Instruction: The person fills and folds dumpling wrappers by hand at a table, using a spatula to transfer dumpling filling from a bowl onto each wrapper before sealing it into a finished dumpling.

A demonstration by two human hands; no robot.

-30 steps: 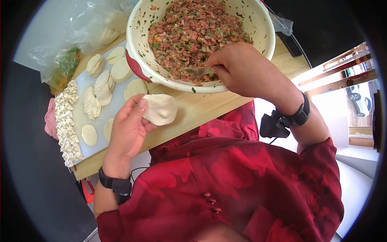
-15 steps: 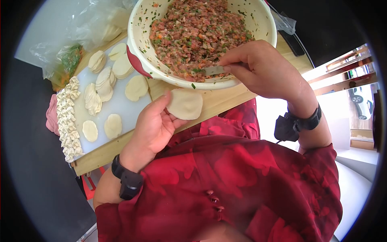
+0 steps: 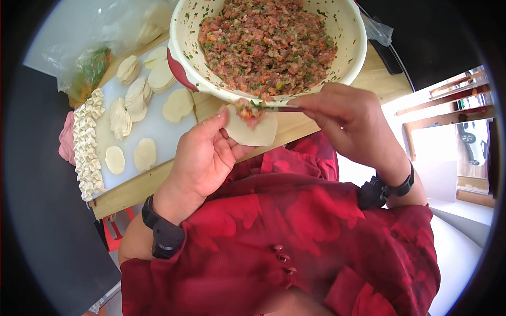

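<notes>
My left hand (image 3: pixel 200 160) holds a round dough wrapper (image 3: pixel 259 132) across its fingers, thumb pressed on the wrapper's near-left edge. In my right hand (image 3: pixel 350 126) a thin, flat metal utensil (image 3: pixel 287 109) is pinched between thumb and fingers; its exact kind does not show. A clump of meat filling (image 3: pixel 248 112) with green and orange bits sits at the utensil's tip, over the upper part of the wrapper. Just beyond both hands stands a large cream bowl (image 3: pixel 357 58) with red handles, holding a mass of minced meat filling (image 3: pixel 266 47).
On the left, a white board (image 3: pixel 174 139) carries stacked wrappers (image 3: pixel 137 100), several single ones and a row of folded dumplings (image 3: pixel 88 145). Plastic bags (image 3: pixel 79 73), one with greens inside, lie behind it. The wooden table (image 3: pixel 132 192) edge runs close to my body.
My right hand has moved the utensil from inside the bowl toward me, bringing filling over the wrapper. The left hand with the wrapper has shifted slightly right.
</notes>
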